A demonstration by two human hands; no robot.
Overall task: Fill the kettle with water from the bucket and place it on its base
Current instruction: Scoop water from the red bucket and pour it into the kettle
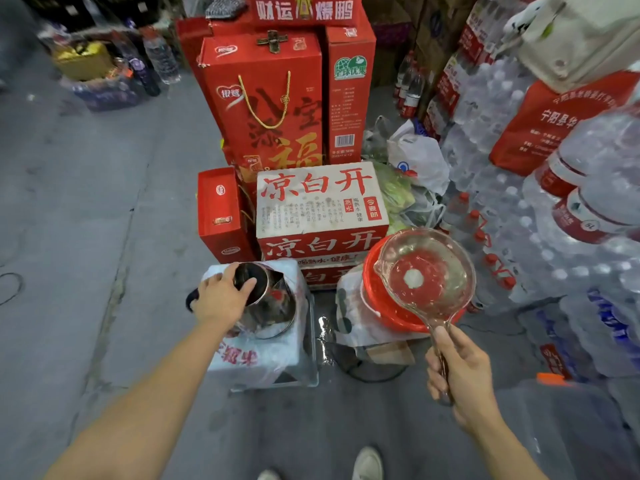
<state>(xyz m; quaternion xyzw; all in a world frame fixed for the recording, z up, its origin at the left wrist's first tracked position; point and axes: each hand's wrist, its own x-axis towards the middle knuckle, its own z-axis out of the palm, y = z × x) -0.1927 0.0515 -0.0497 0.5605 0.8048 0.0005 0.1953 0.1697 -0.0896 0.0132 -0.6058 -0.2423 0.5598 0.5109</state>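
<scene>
A steel kettle with a black handle stands on a plastic-wrapped stool, its mouth uncovered. My left hand rests on the kettle's top rim, fingers over the opening. To the right sits a red bucket on a wrapped stand. My right hand grips the handle of a clear plastic ladle, held over the bucket with a little water in its bowl. The kettle's base cannot be made out under the kettle.
Red gift boxes and a white-and-red carton stand behind the stool. Shrink-wrapped packs of water bottles pile up on the right. Grey concrete floor stretches to the left. My shoes show at the bottom.
</scene>
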